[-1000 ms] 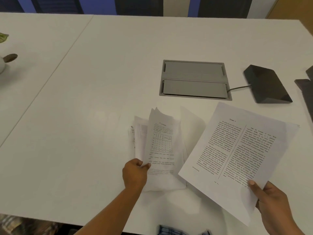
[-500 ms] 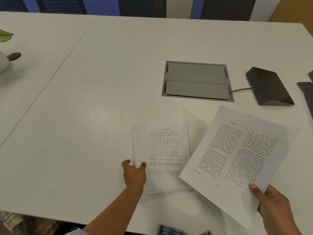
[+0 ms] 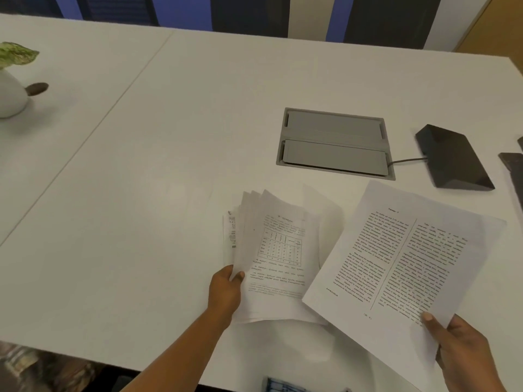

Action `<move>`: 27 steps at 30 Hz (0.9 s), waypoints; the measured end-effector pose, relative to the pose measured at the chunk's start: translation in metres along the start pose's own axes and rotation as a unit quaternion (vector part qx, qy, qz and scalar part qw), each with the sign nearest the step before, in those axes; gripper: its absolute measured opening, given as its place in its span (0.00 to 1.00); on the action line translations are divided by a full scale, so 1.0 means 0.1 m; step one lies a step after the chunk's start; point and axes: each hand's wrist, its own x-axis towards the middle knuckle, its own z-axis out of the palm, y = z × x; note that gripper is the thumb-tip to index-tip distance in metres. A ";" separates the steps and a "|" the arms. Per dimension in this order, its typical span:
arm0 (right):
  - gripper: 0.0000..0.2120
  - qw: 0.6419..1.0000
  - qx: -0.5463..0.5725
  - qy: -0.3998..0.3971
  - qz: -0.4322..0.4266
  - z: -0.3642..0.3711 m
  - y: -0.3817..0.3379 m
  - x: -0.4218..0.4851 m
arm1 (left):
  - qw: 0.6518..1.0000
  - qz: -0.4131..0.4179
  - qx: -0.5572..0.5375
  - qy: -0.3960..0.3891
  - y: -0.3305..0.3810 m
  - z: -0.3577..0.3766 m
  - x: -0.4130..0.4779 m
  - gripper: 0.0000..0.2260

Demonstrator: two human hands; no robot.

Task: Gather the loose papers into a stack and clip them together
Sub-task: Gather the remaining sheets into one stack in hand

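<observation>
A loose pile of printed papers (image 3: 278,250) lies on the white table (image 3: 158,193), its top page showing a small grid. My left hand (image 3: 226,290) grips the pile's lower left corner, thumb on top, and the left edges fan upward. My right hand (image 3: 458,346) holds a single sheet with two columns of text (image 3: 404,258) by its lower right corner, tilted and overlapping the pile's right side. No clip is visible.
A grey cable hatch (image 3: 335,142) is set into the table beyond the papers. A black wedge-shaped device (image 3: 452,162) with a cable lies to its right, and dark objects (image 3: 513,176) sit at the right edge. A white plant pot (image 3: 11,94) stands far left.
The pile's left edges, flat half a second ago, have lifted and fanned again under my left hand. The right-hand sheet has barely moved.
</observation>
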 end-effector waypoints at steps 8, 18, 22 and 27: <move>0.16 0.990 0.093 -0.103 -0.018 0.18 -0.37 0.01 | 0.993 0.055 -0.061 -0.081 0.32 -0.14 -0.34 0.08; 0.19 0.981 0.060 -0.182 -0.033 0.53 -0.53 -0.03 | 0.948 0.081 -0.167 -0.260 0.66 0.03 -0.71 0.14; 0.18 0.982 0.018 -0.186 -0.034 0.51 -0.50 -0.05 | 0.944 0.052 -0.155 -0.288 0.75 0.01 -0.76 0.14; 0.19 0.969 0.011 -0.241 -0.051 0.48 -0.56 -0.10 | 0.926 0.055 -0.184 -0.325 0.89 0.02 -0.66 0.25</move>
